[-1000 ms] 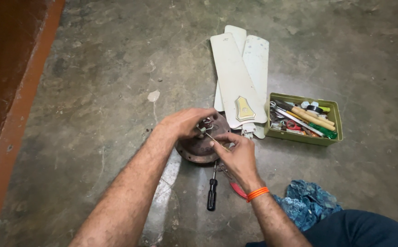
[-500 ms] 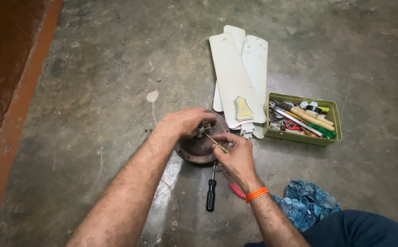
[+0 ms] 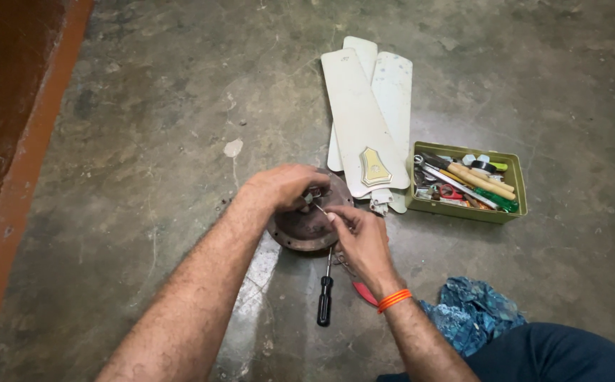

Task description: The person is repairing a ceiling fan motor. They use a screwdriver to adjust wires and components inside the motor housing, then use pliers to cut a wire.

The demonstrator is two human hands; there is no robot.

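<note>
Motor housing (image 3: 307, 225), round and rusty brown, sits on the concrete floor (image 3: 144, 163) just left of frame centre. Left hand (image 3: 286, 185) is curled over its top rim, fingers closed on a small metal part at the hub; can't tell exactly what. Right hand (image 3: 360, 237) comes in from lower right, fingertips pinched on a thin metal piece (image 3: 321, 211) at the same spot. Orange wristband (image 3: 393, 300) on that wrist. Black-handled screwdriver (image 3: 326, 297) lies on the floor just below the housing, tip toward it; red-handled tool (image 3: 364, 292) beside it, partly hidden under the wrist. Three cream fan blades (image 3: 364, 120) stacked upper centre, lower ends close to the housing's right edge, gold shield-shaped trim (image 3: 376, 167) on the top one. Olive-green open tool tray (image 3: 463, 206), rectangular, right of the blades, crammed with hand tools. Blue patterned cloth (image 3: 473, 318) lower right, next to a dark trouser leg (image 3: 555, 357). Red-brown painted band (image 3: 10, 141) runs down the left edge. Bare floor on the left and upper right.
</note>
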